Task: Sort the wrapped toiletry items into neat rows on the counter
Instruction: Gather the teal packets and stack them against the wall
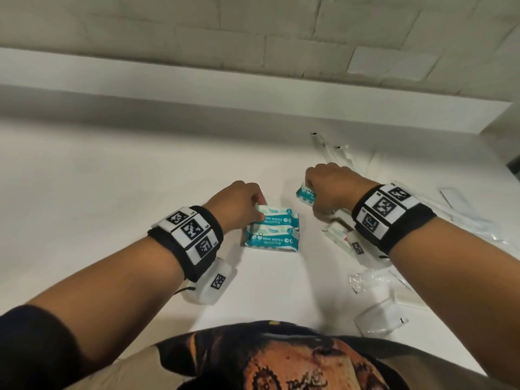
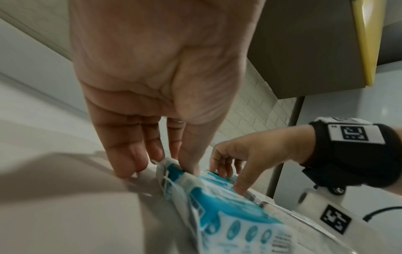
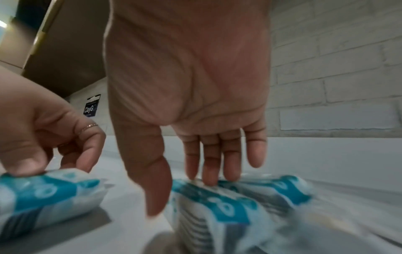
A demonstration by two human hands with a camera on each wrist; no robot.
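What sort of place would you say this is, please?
Probably a bathroom or hotel vanity: a plain white counter below a pale tiled wall, with mini wipes packs and clear-wrapped toiletries.

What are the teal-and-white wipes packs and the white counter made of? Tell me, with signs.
Teal-and-white wipes packs: seemingly soft plastic film, slightly glossy; printed wrapper crinkles, edges crimped. White counter: smooth, matte, seamless hard surface; laminate or solid surface, cannot tell which.

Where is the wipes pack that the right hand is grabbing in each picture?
Head view: the right-hand wipes pack peeks out left of the right hand, centre-right.
Left wrist view: its far part shows under the right hand's fingers, centre-right, largely hidden.
Right wrist view: bottom centre-right, blurred, fingers on top.
Shared landmark: the left hand's own wipes pack.
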